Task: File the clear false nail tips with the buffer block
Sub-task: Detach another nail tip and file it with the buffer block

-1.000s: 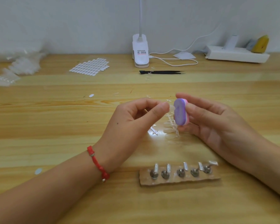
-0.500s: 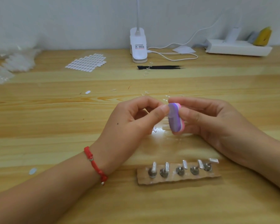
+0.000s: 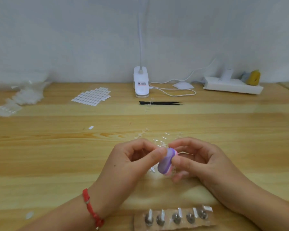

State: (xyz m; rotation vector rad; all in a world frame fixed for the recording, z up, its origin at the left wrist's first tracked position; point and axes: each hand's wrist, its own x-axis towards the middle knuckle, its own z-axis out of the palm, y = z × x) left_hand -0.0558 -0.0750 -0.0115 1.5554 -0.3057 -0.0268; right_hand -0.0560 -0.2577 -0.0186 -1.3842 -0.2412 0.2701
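The buffer block (image 3: pixel 165 161), gripped by the right hand (image 3: pixel 200 161), has been brought against the barely visible clear nail tip (image 3: pixel 162 149) pinched by the left hand (image 3: pixel 133 162) above the desk (image 3: pixel 57 155); filing is judged begun.

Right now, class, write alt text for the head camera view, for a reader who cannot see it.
Two hands meet over a wooden table: the right hand holds a purple-and-pink buffer block against what the left hand pinches, apparently a clear nail tip. A cardboard strip of metal stands lies nearer; a clip lamp and black tweezers sit farther back.
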